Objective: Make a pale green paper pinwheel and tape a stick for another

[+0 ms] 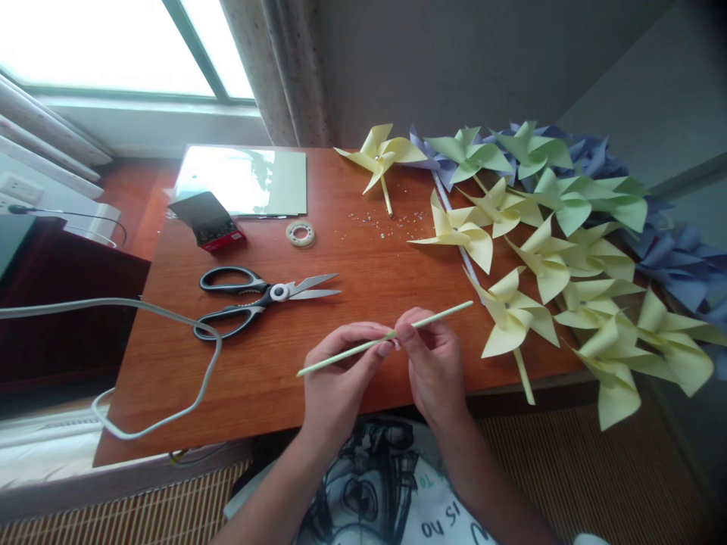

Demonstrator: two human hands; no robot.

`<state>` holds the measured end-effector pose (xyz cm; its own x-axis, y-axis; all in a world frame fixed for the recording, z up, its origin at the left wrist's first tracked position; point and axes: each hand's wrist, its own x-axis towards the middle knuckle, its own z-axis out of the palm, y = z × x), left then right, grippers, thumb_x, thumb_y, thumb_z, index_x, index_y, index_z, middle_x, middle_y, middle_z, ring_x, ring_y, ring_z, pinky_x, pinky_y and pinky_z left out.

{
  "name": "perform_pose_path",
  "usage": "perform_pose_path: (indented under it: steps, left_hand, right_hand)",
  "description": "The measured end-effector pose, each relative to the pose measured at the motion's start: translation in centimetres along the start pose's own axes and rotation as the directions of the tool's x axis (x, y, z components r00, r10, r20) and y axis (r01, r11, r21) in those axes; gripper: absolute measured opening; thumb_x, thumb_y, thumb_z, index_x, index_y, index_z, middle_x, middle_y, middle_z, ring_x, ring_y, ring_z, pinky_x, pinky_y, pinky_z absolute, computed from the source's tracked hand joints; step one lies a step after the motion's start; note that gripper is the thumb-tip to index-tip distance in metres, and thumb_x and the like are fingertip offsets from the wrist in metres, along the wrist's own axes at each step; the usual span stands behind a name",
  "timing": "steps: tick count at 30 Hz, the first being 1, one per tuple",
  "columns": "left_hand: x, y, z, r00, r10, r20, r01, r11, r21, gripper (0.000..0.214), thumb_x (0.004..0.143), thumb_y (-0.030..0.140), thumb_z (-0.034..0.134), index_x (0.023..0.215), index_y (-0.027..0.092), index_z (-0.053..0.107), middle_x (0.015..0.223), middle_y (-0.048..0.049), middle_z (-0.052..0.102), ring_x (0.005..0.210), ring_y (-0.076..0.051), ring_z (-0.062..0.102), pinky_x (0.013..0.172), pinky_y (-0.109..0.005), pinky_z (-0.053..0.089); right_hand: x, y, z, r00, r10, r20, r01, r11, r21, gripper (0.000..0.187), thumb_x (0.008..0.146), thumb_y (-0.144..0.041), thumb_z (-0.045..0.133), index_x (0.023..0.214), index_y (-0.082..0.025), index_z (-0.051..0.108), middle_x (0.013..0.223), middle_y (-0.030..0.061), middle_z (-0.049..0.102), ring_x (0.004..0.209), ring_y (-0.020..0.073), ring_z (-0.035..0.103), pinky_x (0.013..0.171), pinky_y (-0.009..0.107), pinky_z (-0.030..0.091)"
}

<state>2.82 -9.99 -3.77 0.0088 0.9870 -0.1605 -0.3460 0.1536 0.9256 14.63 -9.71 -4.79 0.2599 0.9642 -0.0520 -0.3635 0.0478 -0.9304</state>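
Note:
A thin pale-green rolled paper stick (341, 355) lies across both hands, its right end tilted away from me. My left hand (341, 363) pinches it near the middle between thumb and fingers. Close beside it, my right hand (435, 356) is closed on the same stick, thumb on top. Both thumb tips meet around the stick's middle; whether anything small sits between them is hidden. To the left, open-bladed scissors (273, 294) with black and grey handles rest on the table. A yellow paper pinwheel (514, 312) on a stick lies just right of my right hand.
Several yellow, green (562, 198) and purple pinwheels (681, 257) cover the table's right side. A tape roll (300, 234), an open small box (219, 236) and stacked paper sheets (291, 182) lie at the back left. Paper scraps (383, 223) dot the wooden table (187, 378). A white cable (211, 371) loops over its left edge.

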Motion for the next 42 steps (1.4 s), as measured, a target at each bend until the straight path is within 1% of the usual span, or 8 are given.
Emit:
perform_pose_path:
  steps: [6, 12, 19, 25, 31, 36, 39, 42]
  left_hand:
    - [0.0, 0.0, 0.1, 0.999, -0.032, -0.009, 0.031, 0.998, -0.054, 0.009, 0.084, 0.016, 0.078, 0.09, 0.023, 0.078, 0.092, -0.0006, 0.076, 0.086, -0.012, 0.069, 0.08, -0.019, 0.056]
    - [0.2, 0.4, -0.3, 0.998, -0.04, 0.051, 0.039, 0.999, 0.026, 0.007, 0.084, 0.018, 0.077, 0.089, 0.022, 0.079, 0.093, -0.0028, 0.074, 0.086, -0.015, 0.069, 0.08, -0.023, 0.055]
    - [0.0, 0.0, -0.8, 0.995, -0.062, 0.073, 0.06, 0.998, 0.03, 0.01, 0.084, 0.018, 0.078, 0.091, 0.025, 0.079, 0.082, -0.0005, 0.075, 0.07, -0.011, 0.068, 0.066, -0.019, 0.055]
    - [-0.1, 0.3, -0.7, 0.997, 0.061, 0.051, -0.065, 0.996, 0.066, 0.008, 0.083, 0.016, 0.077, 0.087, 0.023, 0.08, 0.082, -0.0025, 0.074, 0.067, -0.013, 0.069, 0.064, -0.021, 0.056]
    - [0.1, 1.1, -0.6, 0.972, 0.233, -0.007, -0.224, 0.942, 0.249, 0.007, 0.079, 0.018, 0.08, 0.083, 0.023, 0.081, 0.079, -0.0042, 0.076, 0.07, -0.017, 0.069, 0.065, -0.026, 0.056]
    - [0.4, 1.4, -0.9, 0.93, 0.35, 0.116, -0.368, 0.867, 0.336, 0.018, 0.078, 0.01, 0.078, 0.086, 0.026, 0.081, 0.079, -0.0035, 0.077, 0.073, -0.018, 0.07, 0.069, -0.027, 0.056]
    - [0.4, 1.6, -1.0, 0.931, 0.349, 0.11, -0.365, 0.861, 0.354, 0.016, 0.077, 0.011, 0.079, 0.085, 0.025, 0.081, 0.078, -0.0042, 0.077, 0.072, -0.019, 0.07, 0.068, -0.029, 0.056]
    - [0.2, 1.5, -0.9, 0.959, 0.278, 0.053, -0.28, 0.905, 0.32, 0.011, 0.078, 0.015, 0.08, 0.084, 0.024, 0.081, 0.079, -0.0041, 0.077, 0.074, -0.018, 0.07, 0.07, -0.027, 0.056]
  right_hand:
    - [0.1, 0.0, -0.2, 0.998, 0.029, 0.049, -0.029, 0.999, -0.019, 0.019, 0.09, -0.03, 0.074, 0.074, -0.021, 0.068, 0.075, -0.0028, 0.061, 0.072, 0.0131, 0.057, 0.068, 0.027, 0.045]
    - [0.3, -0.5, 0.0, 0.998, 0.035, 0.045, -0.033, 0.999, -0.04, 0.027, 0.088, -0.036, 0.075, 0.067, -0.021, 0.064, 0.068, -0.0025, 0.06, 0.066, 0.0137, 0.055, 0.064, 0.028, 0.043]
    - [0.2, -0.3, -0.3, 0.999, 0.034, 0.042, -0.031, 0.998, -0.062, 0.032, 0.088, -0.036, 0.075, 0.064, -0.021, 0.061, 0.066, -0.0033, 0.056, 0.063, 0.0126, 0.048, 0.061, 0.027, 0.039]
    - [0.0, -0.6, 0.0, 0.994, 0.067, 0.082, -0.063, 0.997, -0.044, 0.03, 0.09, -0.037, 0.073, 0.067, -0.021, 0.062, 0.069, -0.0023, 0.057, 0.065, 0.0131, 0.05, 0.062, 0.027, 0.041]
    - [-0.5, -1.5, 0.3, 0.985, 0.112, 0.133, -0.113, 0.994, 0.004, 0.014, 0.09, -0.034, 0.072, 0.083, -0.022, 0.069, 0.079, 0.0004, 0.063, 0.073, 0.0155, 0.057, 0.068, 0.028, 0.048]
    - [-0.6, -1.6, 0.0, 0.978, 0.155, 0.137, -0.153, 0.988, -0.025, 0.008, 0.088, -0.03, 0.074, 0.087, -0.022, 0.07, 0.081, 0.0, 0.063, 0.074, 0.0143, 0.057, 0.067, 0.025, 0.047]
    - [-0.4, -1.7, 0.0, 0.977, 0.158, 0.144, -0.151, 0.987, -0.057, 0.007, 0.088, -0.028, 0.074, 0.086, -0.022, 0.07, 0.081, -0.0001, 0.064, 0.075, 0.0147, 0.058, 0.067, 0.025, 0.048]
    - [-0.3, -1.8, 0.0, 0.978, 0.122, 0.166, -0.112, 0.991, -0.07, 0.004, 0.088, -0.025, 0.073, 0.085, -0.023, 0.071, 0.082, -0.0005, 0.064, 0.078, 0.0142, 0.06, 0.071, 0.025, 0.05]
